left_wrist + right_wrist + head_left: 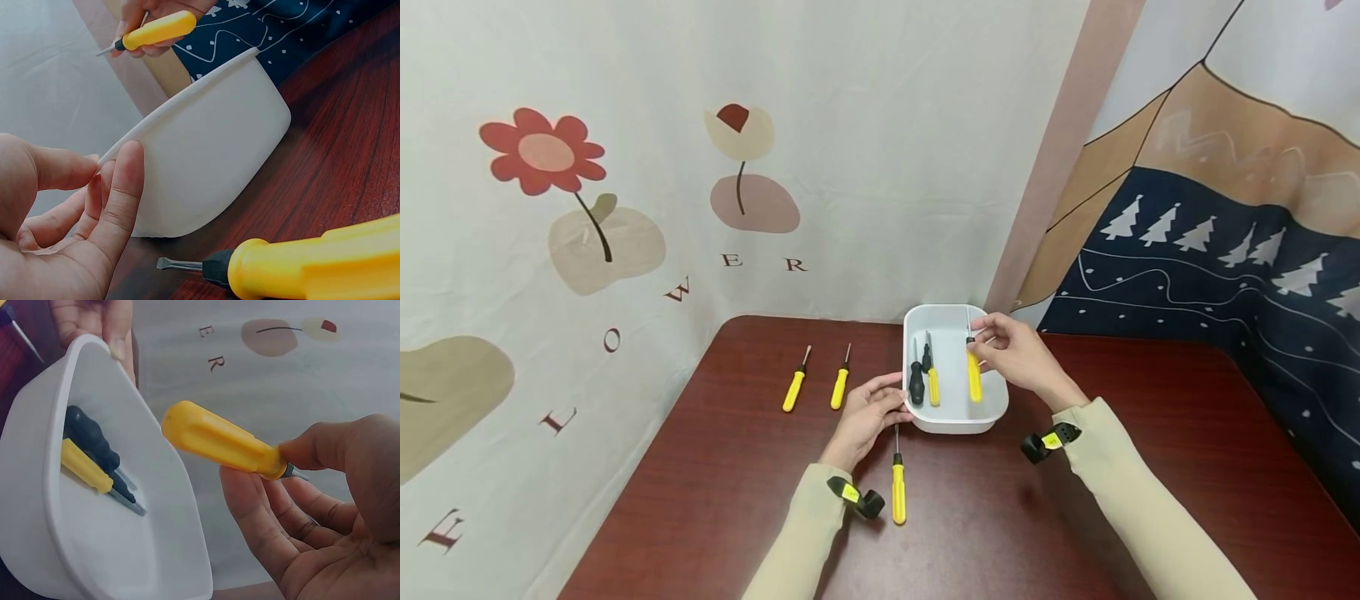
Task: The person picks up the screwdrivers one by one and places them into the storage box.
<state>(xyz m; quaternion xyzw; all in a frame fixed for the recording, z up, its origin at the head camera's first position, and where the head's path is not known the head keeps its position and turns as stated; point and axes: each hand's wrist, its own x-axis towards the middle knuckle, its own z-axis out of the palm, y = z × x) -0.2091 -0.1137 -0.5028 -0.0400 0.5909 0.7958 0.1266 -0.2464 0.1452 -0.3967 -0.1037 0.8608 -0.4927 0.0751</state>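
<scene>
My right hand (1018, 354) pinches a yellow-handled screwdriver (215, 439) near the base of its shank, holding it over the right side of a white plastic tub (953, 426). Its handle points toward me in the head view. At the tub's left edge, my left hand (867, 414) pinches the rim between thumb and fingers, as the left wrist view shows. Inside the tub, on its left side, lie a black-handled screwdriver (916, 385), another yellow-handled screwdriver (934, 387) and a smaller black-handled tool (927, 358) partly overlapped by it.
On the reddish-brown table (737, 467), a yellow-handled screwdriver (898, 493) lies in front of the tub, beside my left wrist. Two more, a left one (793, 391) and a right one (840, 388), lie left of my left hand. A printed curtain (865, 167) hangs behind the table.
</scene>
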